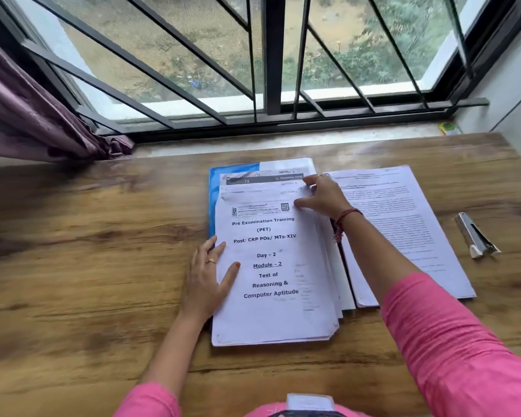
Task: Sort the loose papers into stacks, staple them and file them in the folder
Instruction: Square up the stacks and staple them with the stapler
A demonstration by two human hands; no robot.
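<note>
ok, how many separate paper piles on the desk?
2. The PET-cover pile sits on the blue folder, under both hands; the second pile lies to its right. More sheets may be hidden underneath.

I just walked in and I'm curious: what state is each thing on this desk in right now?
Paper stack: uneven, lying on the folder.
Blue folder: flat under the stack.
Second paper pile: flat, beside the stack.
Stapler: lying untouched.
Left hand: flat on the stack's edge.
Right hand: fingering the upper sheets.

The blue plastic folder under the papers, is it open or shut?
Cannot tell: the blue plastic folder is mostly hidden under the white paper stack.
</note>
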